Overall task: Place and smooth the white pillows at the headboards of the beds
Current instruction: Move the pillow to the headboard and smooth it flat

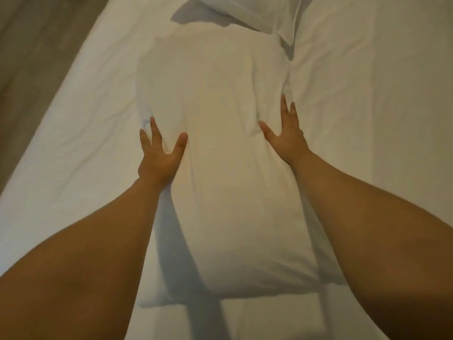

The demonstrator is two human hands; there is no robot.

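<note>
The pillow (pixel 220 148) lies lengthwise on the sheet (pixel 367 119), its far end touching a second pillow (pixel 247 11); no headboard is in view. The left hand (pixel 159 155) and right hand (pixel 286 136) press flat on its two long sides, fingers straight and spread, gripping nothing. Recommended: even pressure from both palms, stroking outward so the creases between them flatten without shifting the pillow sideways.

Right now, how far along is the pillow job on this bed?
Partly done. A pillow already lies on the white sheet, and a second pillow sits beyond it. In hand: the left hand and right hand press flat on its sides, smoothing it. No headboard shows, so final placement cannot be judged.
</note>
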